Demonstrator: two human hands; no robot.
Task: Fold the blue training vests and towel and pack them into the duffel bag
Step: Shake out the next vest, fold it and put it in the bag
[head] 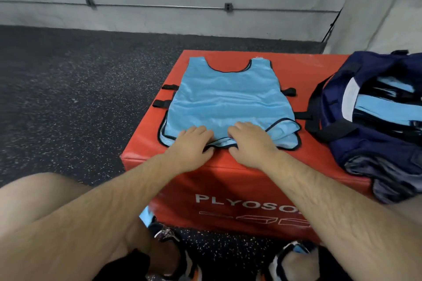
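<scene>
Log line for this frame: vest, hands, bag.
blue vest: flat, unfolded, on red box | left hand: pinches near hem | right hand: pinches near hem | duffel bag: open, beside vest

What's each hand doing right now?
Left hand: pinches the near hem of the vest, thumb under.
Right hand: pinches the same hem, thumb under.

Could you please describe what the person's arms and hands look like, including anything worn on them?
Both arms are bare: no sleeves reach the left forearm or the right forearm, and both show visible hair. The left hand and the right hand wear no gloves. No watch, bracelet or ring shows on the visible parts of the wrists and fingers.
</scene>
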